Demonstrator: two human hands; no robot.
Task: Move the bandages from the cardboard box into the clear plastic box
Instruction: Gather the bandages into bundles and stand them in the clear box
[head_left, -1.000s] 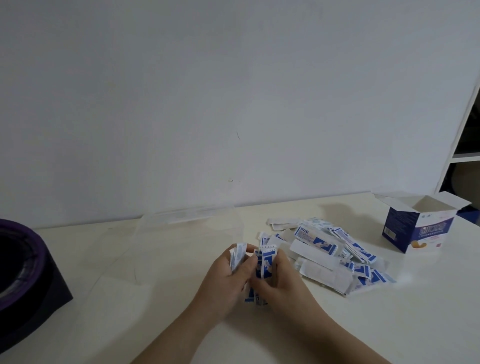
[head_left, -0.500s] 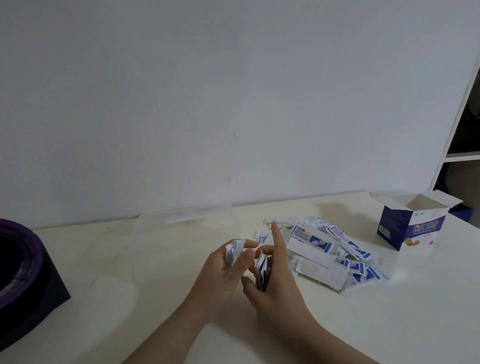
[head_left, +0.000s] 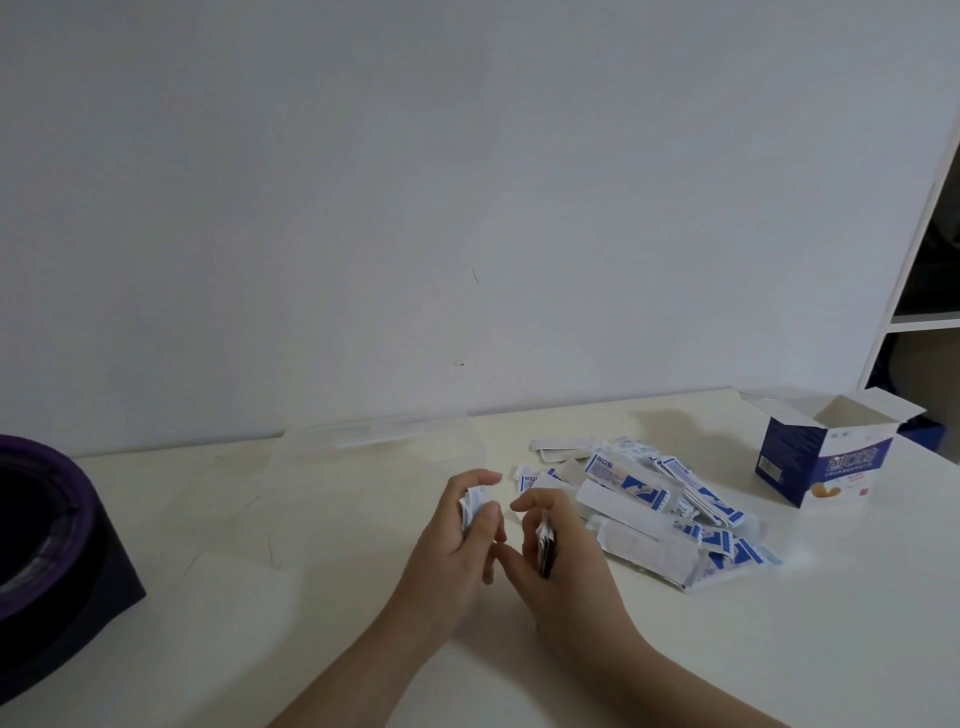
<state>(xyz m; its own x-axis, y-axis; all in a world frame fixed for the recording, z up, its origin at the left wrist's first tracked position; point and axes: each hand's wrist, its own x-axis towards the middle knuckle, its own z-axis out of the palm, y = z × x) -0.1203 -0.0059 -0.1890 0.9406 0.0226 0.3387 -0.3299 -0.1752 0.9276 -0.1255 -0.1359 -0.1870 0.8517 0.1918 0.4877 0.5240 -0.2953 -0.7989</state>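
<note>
Clutching bandages (head_left: 474, 506) apiece, left hand (head_left: 457, 551) and right hand (head_left: 571, 566) sit beside the loose pile (head_left: 628, 480).

Landmark: clear plastic box (head_left: 382, 441), with transparent, smooth walls, faintly glossy, edges barely visible. Just right of it, white-and-blue paper-wrapped bandages (head_left: 639, 486) in a loose heap: thin crinkled paper, slight sheen on printed faces. Farther right, blue-and-white printed cardboard box (head_left: 831, 467): smooth printed outside, plain matt white inside the flaps. Cream table top (head_left: 779, 649) under it: smooth, matt. Well left, dark purple-rimmed round object (head_left: 62, 545): matt, material not discernible.
</note>
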